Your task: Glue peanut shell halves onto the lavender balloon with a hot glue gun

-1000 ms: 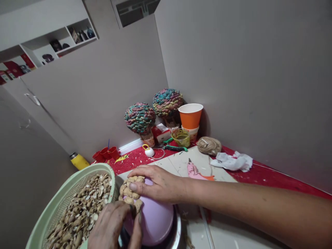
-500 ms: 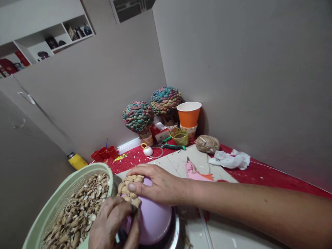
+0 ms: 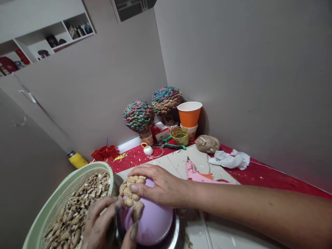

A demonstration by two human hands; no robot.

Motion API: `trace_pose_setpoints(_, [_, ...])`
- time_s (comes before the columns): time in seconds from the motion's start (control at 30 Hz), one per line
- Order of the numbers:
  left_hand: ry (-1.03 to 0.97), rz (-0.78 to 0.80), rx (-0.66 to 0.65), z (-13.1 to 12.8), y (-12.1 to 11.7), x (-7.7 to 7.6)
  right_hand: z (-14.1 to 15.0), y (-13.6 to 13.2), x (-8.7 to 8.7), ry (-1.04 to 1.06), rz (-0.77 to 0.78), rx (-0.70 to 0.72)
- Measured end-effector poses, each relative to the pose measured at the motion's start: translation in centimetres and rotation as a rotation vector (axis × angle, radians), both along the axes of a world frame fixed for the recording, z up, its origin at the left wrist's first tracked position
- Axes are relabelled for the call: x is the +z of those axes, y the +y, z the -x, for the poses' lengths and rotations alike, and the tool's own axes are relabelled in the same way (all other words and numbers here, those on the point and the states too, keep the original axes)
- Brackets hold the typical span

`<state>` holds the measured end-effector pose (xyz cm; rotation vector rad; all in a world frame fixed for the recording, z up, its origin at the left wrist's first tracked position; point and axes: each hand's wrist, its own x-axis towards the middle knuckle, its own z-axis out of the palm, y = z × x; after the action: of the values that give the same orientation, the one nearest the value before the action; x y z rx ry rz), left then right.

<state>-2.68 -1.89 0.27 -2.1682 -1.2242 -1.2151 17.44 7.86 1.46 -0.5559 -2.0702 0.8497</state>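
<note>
A purple balloon (image 3: 155,221), its far left side covered with peanut shells (image 3: 127,190), sits in a round thing with a shiny metal rim (image 3: 176,228). My right hand (image 3: 160,185) reaches in from the right and grips the balloon, thumb over the shells and fingers curved round the far side. One loose-looking peanut shell (image 3: 137,210) lies against the balloon below the others. Around it, my left hand (image 3: 102,218) has its thumb and fingers apart; the thumb tip is close to that shell. A green basket (image 3: 111,180) of broken shells stands to the left.
A pink glue gun (image 3: 193,173) lies on the board beyond my right forearm. Behind are two coloured shell-covered balls (image 3: 138,116) on cups, an orange cup (image 3: 190,116), pliers (image 3: 173,147), a twine ball (image 3: 207,143), white cloth (image 3: 230,159) and a yellow bottle (image 3: 77,160).
My left thumb and fingers have spread and drawn back from the balloon, uncovering the lower peanut shell. My right hand keeps its hold with hardly any shift.
</note>
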Motion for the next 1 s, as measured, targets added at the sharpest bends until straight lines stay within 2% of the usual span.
trace_pose_setpoints(0.07, [-0.141, 0.027, 0.021, -0.7, 0.2, -0.6, 0.0, 0.0, -0.1, 0.024, 0.0, -0.007])
trace_pose_setpoints(0.2, [-0.298, 0.243, 0.021, -2.5, 0.4, -1.7, 0.2, 0.0, -0.2, 0.038, 0.003, -0.009])
trace_pose_setpoints(0.3, [-0.36, 0.393, 0.056, -3.2, 0.2, -2.1, 0.3, 0.0, -0.2, 0.036, 0.0, -0.002])
trace_pose_setpoints(0.43, [-0.375, 0.511, 0.038, -3.2, 0.1, -2.2, 0.2, 0.0, -0.3, 0.055, -0.001, 0.025])
trace_pose_setpoints(0.77, [-0.463, 0.449, -0.015, -3.2, 0.5, -2.6, 0.1, 0.0, -0.3, 0.039, 0.043, 0.025])
trace_pose_setpoints(0.9, [-0.529, 0.471, -0.053, -2.8, 0.6, -2.9, -0.8, -0.2, -0.7, 0.001, 0.092, 0.028])
trace_pose_setpoints(1.0, [-0.476, 0.501, -0.067, -2.1, 0.7, -3.1, -1.6, -0.4, -1.2, -0.049, 0.09, 0.061])
